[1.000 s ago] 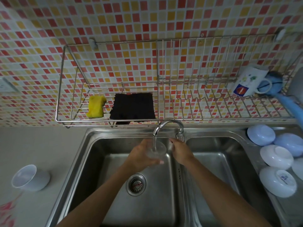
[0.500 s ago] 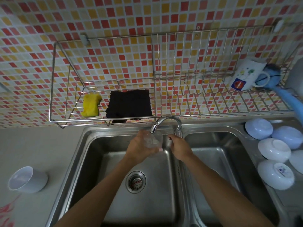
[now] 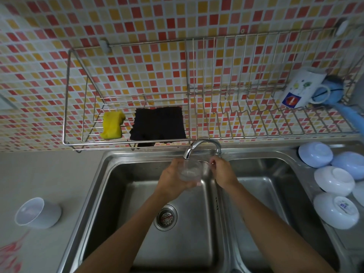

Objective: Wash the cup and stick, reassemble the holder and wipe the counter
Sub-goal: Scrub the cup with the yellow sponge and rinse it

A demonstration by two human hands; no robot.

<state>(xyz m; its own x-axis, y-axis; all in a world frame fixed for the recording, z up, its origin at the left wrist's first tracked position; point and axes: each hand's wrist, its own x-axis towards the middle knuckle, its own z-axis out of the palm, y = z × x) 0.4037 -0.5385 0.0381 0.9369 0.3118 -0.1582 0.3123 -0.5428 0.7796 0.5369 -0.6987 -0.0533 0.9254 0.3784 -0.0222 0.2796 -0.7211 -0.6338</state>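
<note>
My left hand (image 3: 172, 181) grips a clear cup (image 3: 189, 171) right under the spout of the chrome tap (image 3: 202, 146), over the left basin of the steel sink (image 3: 118, 164). My right hand (image 3: 222, 173) is beside the cup, its fingers at the tap's base or handle; whether it grips something is unclear. A white cup-shaped holder part (image 3: 37, 212) lies on its side on the grey counter (image 3: 39, 174) at the left. No stick shows.
A wire rack (image 3: 236, 119) on the tiled wall holds a yellow sponge (image 3: 111, 125), a black cloth (image 3: 158, 123), a white mug (image 3: 301, 89) and a blue-handled brush (image 3: 334, 91). Several upturned bowls (image 3: 334, 181) sit right of the sink. The drain (image 3: 165, 216) lies below my hands.
The water stream seen one second ago no longer shows. The cup has come up closer to the spout, and the view has shifted slightly; both hands stay at the tap.
</note>
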